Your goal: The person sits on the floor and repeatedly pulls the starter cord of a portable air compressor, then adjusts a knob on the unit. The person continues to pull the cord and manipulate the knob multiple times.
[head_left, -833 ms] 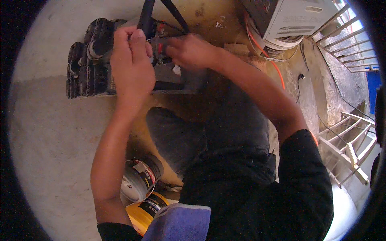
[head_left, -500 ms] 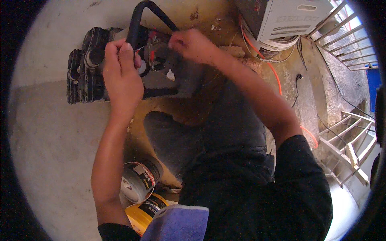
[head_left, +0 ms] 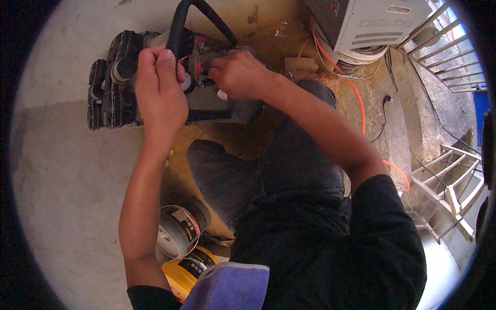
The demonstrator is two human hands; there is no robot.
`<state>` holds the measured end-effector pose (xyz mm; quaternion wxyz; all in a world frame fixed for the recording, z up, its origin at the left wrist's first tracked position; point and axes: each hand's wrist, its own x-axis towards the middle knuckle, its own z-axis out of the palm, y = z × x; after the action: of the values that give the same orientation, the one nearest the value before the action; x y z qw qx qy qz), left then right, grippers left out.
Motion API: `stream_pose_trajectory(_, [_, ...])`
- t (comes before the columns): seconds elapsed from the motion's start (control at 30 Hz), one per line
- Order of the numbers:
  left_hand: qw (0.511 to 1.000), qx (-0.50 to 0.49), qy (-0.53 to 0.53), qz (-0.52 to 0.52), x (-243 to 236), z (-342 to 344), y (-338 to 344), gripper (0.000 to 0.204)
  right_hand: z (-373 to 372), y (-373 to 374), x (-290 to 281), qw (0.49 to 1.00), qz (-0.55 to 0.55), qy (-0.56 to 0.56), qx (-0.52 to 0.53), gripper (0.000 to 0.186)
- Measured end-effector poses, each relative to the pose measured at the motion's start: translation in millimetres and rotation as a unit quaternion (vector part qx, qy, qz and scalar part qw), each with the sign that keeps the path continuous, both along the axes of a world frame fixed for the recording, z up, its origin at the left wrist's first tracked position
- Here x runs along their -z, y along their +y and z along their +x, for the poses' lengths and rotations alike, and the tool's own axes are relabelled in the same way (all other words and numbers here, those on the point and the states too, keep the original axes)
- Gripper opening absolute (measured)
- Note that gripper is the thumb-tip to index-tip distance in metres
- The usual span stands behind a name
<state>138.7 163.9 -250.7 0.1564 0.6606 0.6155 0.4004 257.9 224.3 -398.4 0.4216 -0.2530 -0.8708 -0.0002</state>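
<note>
In front of me stands a dark machine that looks like an air compressor, with black ribbed heads at its left end. A bent black tube handle arches over it. My left hand is closed beside the handle's left leg, thumb against curled fingers; what they hold is hidden. Just right of it shows a round white-faced gauge. My right hand reaches over the machine, its fingers bent together near the red-marked fittings; their tips are hard to make out. Below these fingers is a small white piece.
A grey metal cabinet rests on a white bucket at the far right. An orange hose and black cables cross the floor. A metal ladder lies right. Near my left forearm are a grey bucket and a yellow bucket.
My right hand has moved left and down, from near the handle's right leg to the fittings beside my left hand. The left hand has barely moved.
</note>
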Motion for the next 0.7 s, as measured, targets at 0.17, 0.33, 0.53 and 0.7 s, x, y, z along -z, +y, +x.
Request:
stream_pose_trajectory(0.17, [1.0, 0.002, 0.001, 0.008, 2, 0, 2, 0.021, -4, 8, 4, 0.996, 0.085, 0.001, -0.006, 0.016])
stream_pose_trajectory(0.33, [1.0, -0.008, 0.004, 0.008, 2, 1, 2, 0.021, 6, 20, -13, 0.979, 0.165, -0.099, -0.067, 0.019])
stream_pose_trajectory(0.53, [1.0, -0.005, 0.023, 0.0, -1, 1, -1, 0.02, 0, 44, -29, 0.927, 0.289, -0.161, -0.179, 0.021])
stream_pose_trajectory(0.7, [1.0, -0.005, 0.013, 0.0, 0, 0, -1, 0.019, -1, 43, -31, 0.985, 0.1, -0.094, -0.102, 0.016])
